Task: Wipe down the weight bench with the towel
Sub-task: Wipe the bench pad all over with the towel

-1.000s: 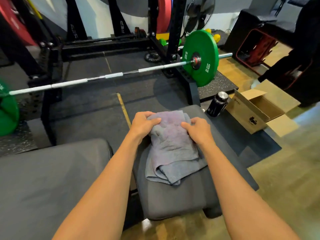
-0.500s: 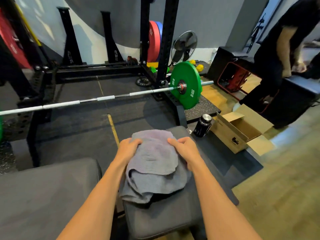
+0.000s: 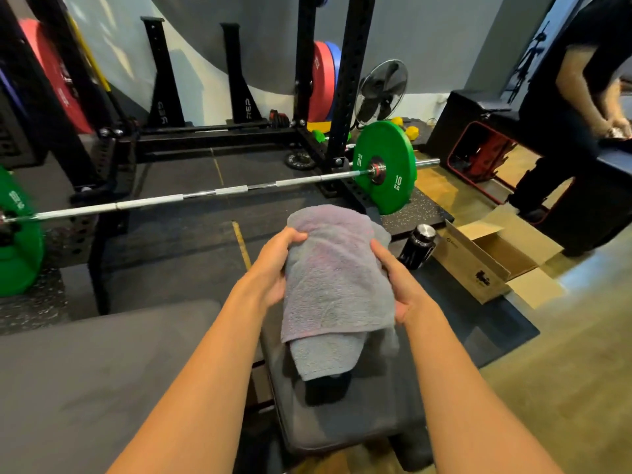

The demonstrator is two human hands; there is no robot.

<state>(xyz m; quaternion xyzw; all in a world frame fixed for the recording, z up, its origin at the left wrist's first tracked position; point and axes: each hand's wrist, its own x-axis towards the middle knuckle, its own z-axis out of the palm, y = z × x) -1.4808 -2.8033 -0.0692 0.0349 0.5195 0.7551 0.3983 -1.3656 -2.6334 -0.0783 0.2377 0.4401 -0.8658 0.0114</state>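
The left hand (image 3: 273,271) is gripping the left edge of the grey folded terry towel (image 3: 328,278), fingers (image 3: 290,236) curled round it; the right hand (image 3: 403,289) is clasping the opposite edge. The towel is lying lengthwise away from the person, its near end hanging just above the black padded weight-bench counter (image 3: 342,425) below.

A single head-worn wide-angle view looks forward and down, close over the weight bench (image 3: 359,422).
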